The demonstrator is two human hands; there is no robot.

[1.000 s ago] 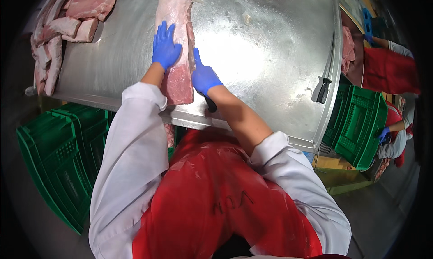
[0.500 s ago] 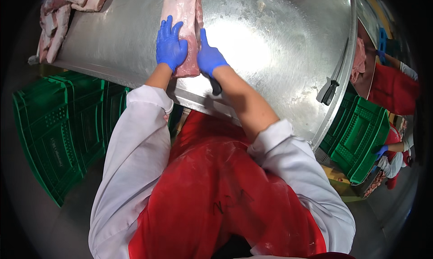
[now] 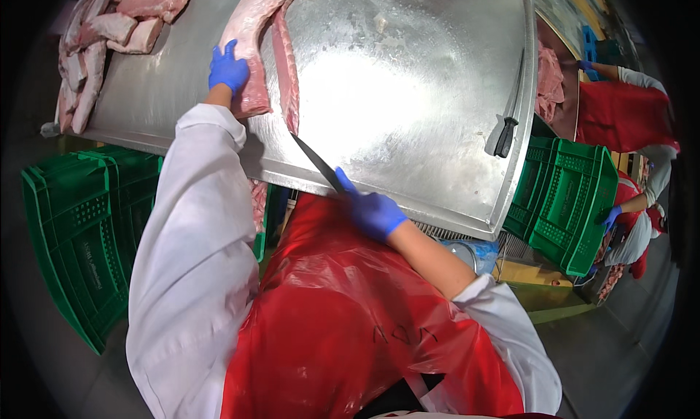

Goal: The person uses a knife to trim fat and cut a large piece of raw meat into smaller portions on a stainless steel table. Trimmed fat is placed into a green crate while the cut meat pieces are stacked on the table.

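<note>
Steel counter (image 3: 437, 127), bright glare at its middle. Pale-pink slab of meat (image 3: 248, 25) lies on its left half, near end close to the near edge, far end bending right and running out of view. Narrow strip of meat (image 3: 285, 72) along the slab's right side, parted from it at the near end by a wedge-shaped gap; cannot tell whether the two join farther up.

Left hand (image 3: 229, 70), blue glove: on the slab's left side near its near end. Some fingers spread; cannot tell if the others grip the meat.

Right hand (image 3: 374, 213), blue glove: over the near edge, fingers closed round the handle of a knife (image 3: 315, 158), forefinger stretched toward the blade. Blade slants far-left, tip at the strip's near end; contact unclear.

Second knife (image 3: 506, 133), black handle: on the counter by the right edge. Far left: piled meat cuts (image 3: 102, 36). Green crates (image 3: 80, 229) below, left. Far right: co-worker (image 3: 623, 116) in red apron.
</note>
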